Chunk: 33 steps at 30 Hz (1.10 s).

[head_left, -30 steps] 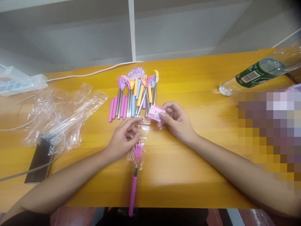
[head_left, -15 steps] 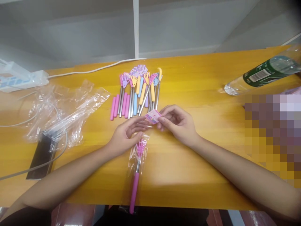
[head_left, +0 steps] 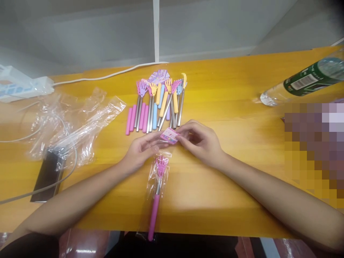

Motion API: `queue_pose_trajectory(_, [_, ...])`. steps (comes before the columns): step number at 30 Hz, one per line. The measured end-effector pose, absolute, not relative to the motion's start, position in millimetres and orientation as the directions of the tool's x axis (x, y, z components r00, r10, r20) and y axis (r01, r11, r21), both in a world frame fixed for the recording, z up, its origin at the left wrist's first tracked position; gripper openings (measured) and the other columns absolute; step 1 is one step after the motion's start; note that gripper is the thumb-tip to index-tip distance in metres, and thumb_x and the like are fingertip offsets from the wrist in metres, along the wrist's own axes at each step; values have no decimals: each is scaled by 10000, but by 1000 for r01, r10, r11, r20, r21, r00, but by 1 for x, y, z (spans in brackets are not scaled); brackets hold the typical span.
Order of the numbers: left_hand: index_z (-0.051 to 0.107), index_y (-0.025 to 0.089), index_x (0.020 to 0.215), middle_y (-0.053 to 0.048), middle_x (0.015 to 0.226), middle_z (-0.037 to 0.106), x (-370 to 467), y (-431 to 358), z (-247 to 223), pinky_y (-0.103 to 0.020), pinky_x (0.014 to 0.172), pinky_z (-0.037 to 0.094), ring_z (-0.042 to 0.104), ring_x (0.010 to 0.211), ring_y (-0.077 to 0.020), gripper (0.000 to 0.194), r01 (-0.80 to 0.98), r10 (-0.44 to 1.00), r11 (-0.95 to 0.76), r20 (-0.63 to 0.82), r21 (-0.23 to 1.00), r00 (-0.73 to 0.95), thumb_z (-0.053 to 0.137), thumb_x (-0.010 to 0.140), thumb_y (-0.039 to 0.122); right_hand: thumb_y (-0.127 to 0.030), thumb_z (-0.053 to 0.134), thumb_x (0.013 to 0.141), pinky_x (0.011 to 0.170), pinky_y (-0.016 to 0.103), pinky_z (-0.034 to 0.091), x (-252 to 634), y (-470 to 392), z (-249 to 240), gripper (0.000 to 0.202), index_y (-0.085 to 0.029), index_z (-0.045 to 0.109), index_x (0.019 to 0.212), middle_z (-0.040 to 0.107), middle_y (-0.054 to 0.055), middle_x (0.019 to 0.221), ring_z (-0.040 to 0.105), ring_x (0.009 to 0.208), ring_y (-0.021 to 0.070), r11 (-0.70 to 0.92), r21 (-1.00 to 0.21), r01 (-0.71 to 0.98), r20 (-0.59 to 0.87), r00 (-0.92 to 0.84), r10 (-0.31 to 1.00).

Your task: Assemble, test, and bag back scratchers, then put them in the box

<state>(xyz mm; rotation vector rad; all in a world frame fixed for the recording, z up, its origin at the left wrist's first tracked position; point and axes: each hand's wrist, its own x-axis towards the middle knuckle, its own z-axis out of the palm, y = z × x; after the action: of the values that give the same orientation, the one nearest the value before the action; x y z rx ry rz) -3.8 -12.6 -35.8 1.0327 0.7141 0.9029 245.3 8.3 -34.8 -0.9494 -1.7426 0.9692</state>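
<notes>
Between thumb and fingers, my right hand [head_left: 200, 143] pinches a small pink and white card [head_left: 170, 136]. My left hand [head_left: 143, 150] is at the card's left edge, fingers stretched out and thumb apart; whether it bears any of the card's weight is hard to tell. Below the hands lies a pink hand-shaped back scratcher [head_left: 153, 215] inside a clear plastic sleeve [head_left: 164, 179], its open end close to my left thumb. Beyond the hands, several scratchers [head_left: 158, 104] with pink, yellow, blue and purple parts lie in a group, with a pile of cards [head_left: 159, 76] behind them.
Crumpled clear bags [head_left: 88, 125] lie at the left, partly over a dark box [head_left: 48, 175]. A white power strip [head_left: 24, 86] and cables are at the far left. A green-labelled bottle [head_left: 303, 80] lies at the right, near a pixelated area.
The card has moved slightly left and down, towards my left hand, with my right hand still pinching it. My left thumb has come closer to its fingers. The view has shifted a little.
</notes>
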Motion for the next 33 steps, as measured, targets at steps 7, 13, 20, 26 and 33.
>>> queue_pose_trajectory(7, [713,206,1439,-141,1449,727,-4,-11,-37,-509,1230,536,735,1299,-308,454,-287,875,203,-41,936,482,763,992,267,-193,701,1027,682,292,544,247,9,-32,151,-219,764,1162,727,56,1019,679,831,144,552,-783,287,449,-353,821])
queue_pose_trajectory(13, [710,215,1443,-131,1480,709,-2,-11,-33,-490,1239,533,714,1337,-300,443,-304,864,183,-6,935,503,749,1003,244,-162,686,1022,694,309,545,247,8,-31,160,-220,746,1159,731,56,1021,684,855,161,566,-763,311,469,-335,817])
queue_pose_trajectory(20, [688,235,1479,-132,1526,675,-4,-12,-34,-525,1270,494,677,1385,-326,504,-294,853,192,-11,936,521,774,984,267,-174,704,1008,660,296,527,247,8,-29,141,-218,735,1138,722,45,973,669,806,151,562,-765,315,464,-335,820])
queue_pose_trajectory(26, [673,241,1498,-130,1553,654,-4,-12,-34,-533,1281,477,645,1426,-329,503,-318,839,184,20,930,543,752,1002,264,-142,707,996,654,298,516,248,11,-33,164,-216,749,1135,706,49,969,656,789,147,606,-745,280,502,-364,785])
queue_pose_trajectory(33, [655,241,1521,-138,1558,648,-4,-12,-33,-538,1291,459,622,1450,-343,527,-314,828,182,27,932,561,747,1002,270,-138,709,994,634,290,504,248,11,-35,152,-206,741,1126,697,52,988,623,744,127,633,-727,266,524,-382,762])
